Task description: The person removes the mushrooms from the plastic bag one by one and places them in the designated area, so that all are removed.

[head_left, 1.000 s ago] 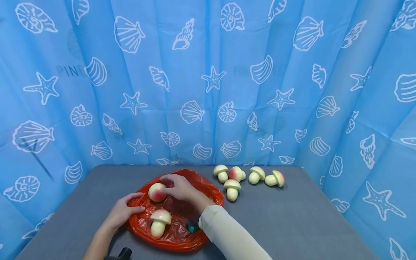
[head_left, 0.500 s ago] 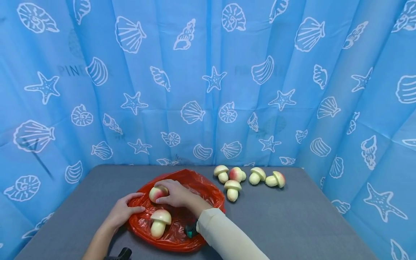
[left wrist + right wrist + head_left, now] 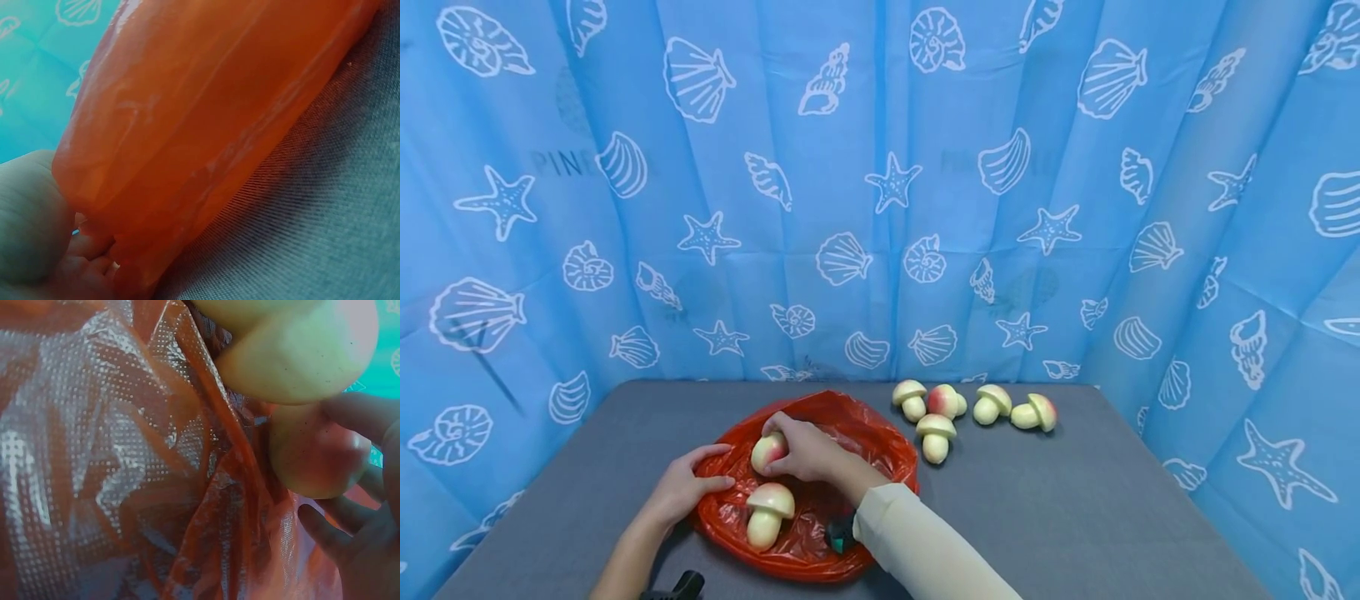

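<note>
A red plastic bag [image 3: 820, 554] lies spread open on the grey table. My left hand [image 3: 679, 490] holds its left rim, thumb on the inner side; in the left wrist view, the bag's film [image 3: 187, 112] hides part of the fingers. Over the bag's inside, my right hand [image 3: 808, 450] grips a pale mushroom with a pink-blushed cap [image 3: 767, 453], fingers over its far side and thumb on the near side. Another cream mushroom [image 3: 767, 521] rests in the bag just in front. In the right wrist view, the gripped mushroom [image 3: 312, 456] shows below the other one.
To the right of the bag, several more mushrooms [image 3: 936, 437] lie grouped toward the table's back edge, one with a red cap [image 3: 942, 401]. A blue shell-print curtain [image 3: 880, 208] hangs behind and along both sides of the grey table [image 3: 1075, 517].
My right hand's fingers have closed around the pink-blushed mushroom, which has turned and shifted slightly right. My left hand keeps its place at the bag's rim.
</note>
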The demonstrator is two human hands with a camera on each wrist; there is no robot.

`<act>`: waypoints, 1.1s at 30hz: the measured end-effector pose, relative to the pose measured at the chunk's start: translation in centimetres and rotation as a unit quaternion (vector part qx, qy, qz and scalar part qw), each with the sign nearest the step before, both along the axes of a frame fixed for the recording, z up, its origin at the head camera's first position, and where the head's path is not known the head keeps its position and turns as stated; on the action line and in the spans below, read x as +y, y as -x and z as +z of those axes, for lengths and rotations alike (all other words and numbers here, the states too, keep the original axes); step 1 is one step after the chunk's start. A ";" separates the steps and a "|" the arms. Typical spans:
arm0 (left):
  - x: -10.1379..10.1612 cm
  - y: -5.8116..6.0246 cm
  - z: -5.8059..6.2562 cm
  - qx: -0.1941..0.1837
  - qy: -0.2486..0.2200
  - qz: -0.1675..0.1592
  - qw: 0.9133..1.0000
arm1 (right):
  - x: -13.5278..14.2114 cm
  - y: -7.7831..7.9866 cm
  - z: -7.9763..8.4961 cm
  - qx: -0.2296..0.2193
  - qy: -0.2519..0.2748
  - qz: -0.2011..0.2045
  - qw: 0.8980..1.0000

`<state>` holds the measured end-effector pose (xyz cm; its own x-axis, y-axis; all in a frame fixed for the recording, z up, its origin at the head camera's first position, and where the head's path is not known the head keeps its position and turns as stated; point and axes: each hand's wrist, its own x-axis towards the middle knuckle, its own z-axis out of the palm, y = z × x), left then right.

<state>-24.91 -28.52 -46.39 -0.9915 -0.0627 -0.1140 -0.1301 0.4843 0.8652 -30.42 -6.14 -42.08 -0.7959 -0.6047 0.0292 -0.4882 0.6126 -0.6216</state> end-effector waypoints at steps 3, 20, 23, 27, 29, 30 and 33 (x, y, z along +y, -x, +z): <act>0.0 0.0 0.1 -0.004 -0.003 0.001 1.000 | 0.0 -0.1 0.1 0.019 -0.012 0.005 1.000; 0.1 -0.1 0.0 -0.013 -0.012 0.007 1.000 | 2.3 0.2 0.4 0.075 -0.012 0.030 0.997; 0.1 -0.1 0.0 -0.011 -0.011 0.007 1.000 | 2.9 0.3 0.7 0.078 0.003 0.034 0.996; 0.2 -0.1 0.0 -0.007 -0.011 0.008 1.000 | 3.8 0.4 1.3 0.077 0.017 0.034 0.996; 0.2 -0.1 0.0 -0.006 -0.011 0.009 1.000 | 4.2 0.5 1.6 0.083 0.019 0.034 0.996; 0.2 -0.1 0.0 -0.006 -0.012 0.009 1.000 | 4.4 0.5 1.8 0.087 0.020 0.035 0.995; 0.4 -0.1 0.0 -0.007 -0.016 0.011 1.000 | 5.1 0.5 2.2 0.103 0.024 0.039 0.994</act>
